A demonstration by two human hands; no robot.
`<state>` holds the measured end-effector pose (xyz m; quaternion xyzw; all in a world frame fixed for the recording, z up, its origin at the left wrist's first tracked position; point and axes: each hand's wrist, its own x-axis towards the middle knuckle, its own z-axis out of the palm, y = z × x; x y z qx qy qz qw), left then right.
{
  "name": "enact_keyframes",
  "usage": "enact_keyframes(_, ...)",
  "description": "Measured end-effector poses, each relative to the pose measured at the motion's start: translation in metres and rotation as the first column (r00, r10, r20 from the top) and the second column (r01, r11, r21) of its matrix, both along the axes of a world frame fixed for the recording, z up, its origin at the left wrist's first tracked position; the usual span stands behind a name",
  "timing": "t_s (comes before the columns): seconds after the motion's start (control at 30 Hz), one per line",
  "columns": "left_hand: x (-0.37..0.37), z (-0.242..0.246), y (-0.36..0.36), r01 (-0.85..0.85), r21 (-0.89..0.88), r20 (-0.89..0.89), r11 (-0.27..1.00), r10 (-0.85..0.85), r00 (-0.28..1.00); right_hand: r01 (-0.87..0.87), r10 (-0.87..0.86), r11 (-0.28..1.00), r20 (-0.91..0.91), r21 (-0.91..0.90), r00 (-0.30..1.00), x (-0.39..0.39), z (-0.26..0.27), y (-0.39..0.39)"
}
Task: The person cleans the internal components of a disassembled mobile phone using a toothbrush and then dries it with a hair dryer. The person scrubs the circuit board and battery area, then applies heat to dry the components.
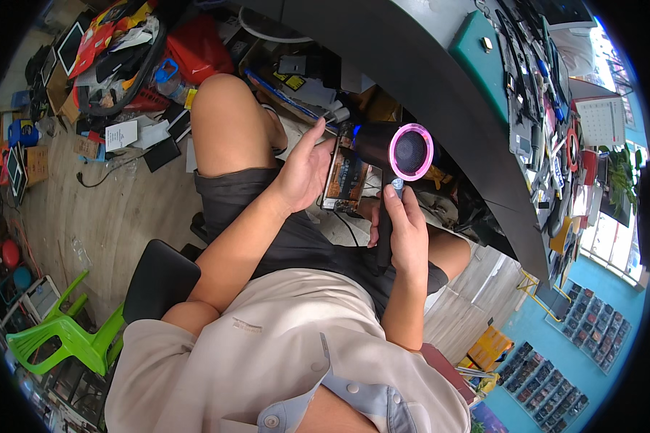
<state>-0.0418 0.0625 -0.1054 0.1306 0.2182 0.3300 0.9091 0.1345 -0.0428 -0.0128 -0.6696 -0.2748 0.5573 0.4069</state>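
My left hand (306,172) holds an opened smartphone (348,176) by its edge, over my lap. Its back cover is off, so the dark battery and internal parts show. My right hand (407,226) is wrapped around the handle of a black hair dryer (372,142). A glowing pink ring surrounds the dryer's round rear grille, and its nozzle end, lit blue, is close to the upper part of the phone. The dryer's body hides part of the phone's top right.
The black desk edge (444,81) curves beyond my knees, with a green mat (479,67) and crowded tools above it. Under it stands a box of loose electronics (298,70). To the left are an overfilled bin (114,65), a cable (100,181) on the floor and a green plastic chair (67,335).
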Motion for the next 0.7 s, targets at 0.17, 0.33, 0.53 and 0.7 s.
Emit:
enact_keyframes(0.17,-0.0001,-0.0005,-0.0003,0.004,0.000,0.010,1.000,-0.004,1.000,0.000,0.000,1.000,0.009,-0.005,1.000,0.0002,0.0009,-0.0005)
enact_keyframes(0.33,0.0012,0.0004,-0.0005,-0.014,0.008,0.007,1.000,0.014,1.000,0.011,-0.011,1.000,-0.017,0.005,1.000,0.0006,-0.0004,-0.0007)
enact_keyframes(0.53,0.0015,0.0007,-0.0002,-0.019,-0.006,0.010,1.000,0.019,1.000,0.024,-0.024,1.000,-0.004,0.000,1.000,0.0002,0.0011,-0.0001)
enact_keyframes(0.7,0.0008,-0.0027,-0.0006,-0.007,-0.009,0.021,1.000,0.007,1.000,0.032,-0.032,0.999,0.002,-0.011,0.999,0.0005,0.0009,-0.0003)
